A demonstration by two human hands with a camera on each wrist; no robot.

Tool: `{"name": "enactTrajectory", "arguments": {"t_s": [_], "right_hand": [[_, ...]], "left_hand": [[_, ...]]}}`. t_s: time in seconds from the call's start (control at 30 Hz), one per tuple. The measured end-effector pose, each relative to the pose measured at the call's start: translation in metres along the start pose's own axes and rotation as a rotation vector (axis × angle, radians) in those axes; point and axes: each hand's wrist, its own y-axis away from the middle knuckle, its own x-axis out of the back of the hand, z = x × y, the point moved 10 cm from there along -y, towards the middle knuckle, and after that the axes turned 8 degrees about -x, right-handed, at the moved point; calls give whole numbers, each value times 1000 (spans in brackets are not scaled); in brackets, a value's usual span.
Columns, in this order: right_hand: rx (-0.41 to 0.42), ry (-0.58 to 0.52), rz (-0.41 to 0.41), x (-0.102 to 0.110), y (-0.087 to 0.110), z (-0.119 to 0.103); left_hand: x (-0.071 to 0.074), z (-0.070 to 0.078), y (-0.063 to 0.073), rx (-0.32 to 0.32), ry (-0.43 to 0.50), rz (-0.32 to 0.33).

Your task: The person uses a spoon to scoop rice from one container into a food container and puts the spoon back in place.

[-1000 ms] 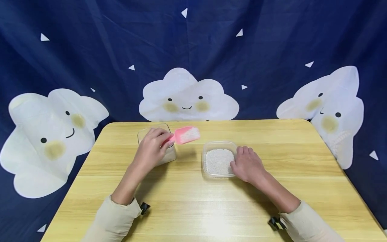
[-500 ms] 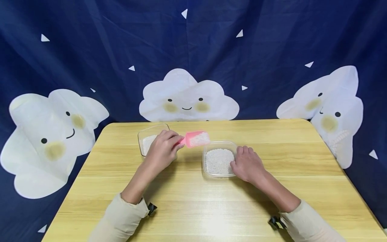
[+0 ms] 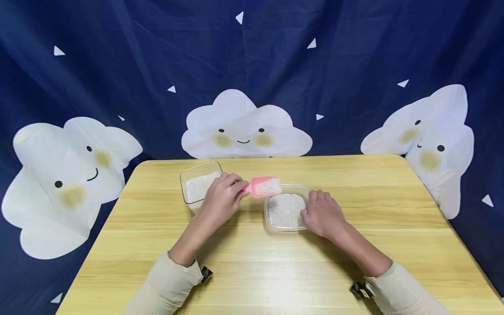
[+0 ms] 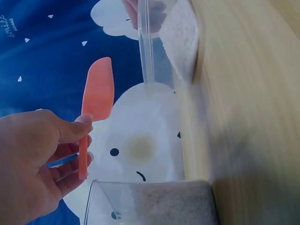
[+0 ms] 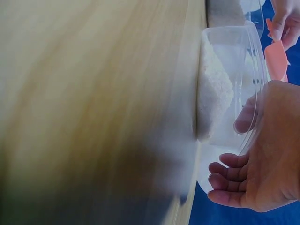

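Observation:
My left hand (image 3: 222,199) pinches the handle of a pink scoop (image 3: 257,188) between thumb and fingers. White rice-like grains lie in the scoop, whose tip overlaps the back left rim of a clear plastic container (image 3: 269,223) in the head view. A mound of the same grains (image 3: 286,210) fills much of that container. My right hand (image 3: 324,214) grips the container's right wall, thumb inside the rim and fingers outside, as the right wrist view shows. Behind my left hand stands a second, taller clear container (image 3: 182,186) of white grains, partly hidden by the hand.
Both containers stand on a light wooden table (image 3: 252,262), the taller one near its back edge. Right behind the table hangs a dark blue curtain (image 3: 338,65) with clouds and triangles on it.
My left hand has carried the loaded scoop rightward and slightly toward me, from beside the taller container to the shallow container's rim. My right hand has stayed on the shallow container.

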Motion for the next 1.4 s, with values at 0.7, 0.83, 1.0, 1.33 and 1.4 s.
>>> {"name": "enactTrajectory", "arguments": {"t_s": [0.7,0.83,1.0,1.33,1.4], "right_hand": [[-13,3,-9,-4,-1,3],[-13,-1,-1,-4,-2,3],[-14,-2,-5,-4,-2,4],[-14,-12,-7,-3,-2,4],[-15,-12,-6,-3,-2,3]], "left_hand": [[-17,17,-7,-67,-120,-56],[-18,20,-8,-87,-141,-55],[-18,25,-10,-116,-156,-47],[-23,33,-12,-183,-211,-39],[-24,35,-12,-201,-231,-41]]}}
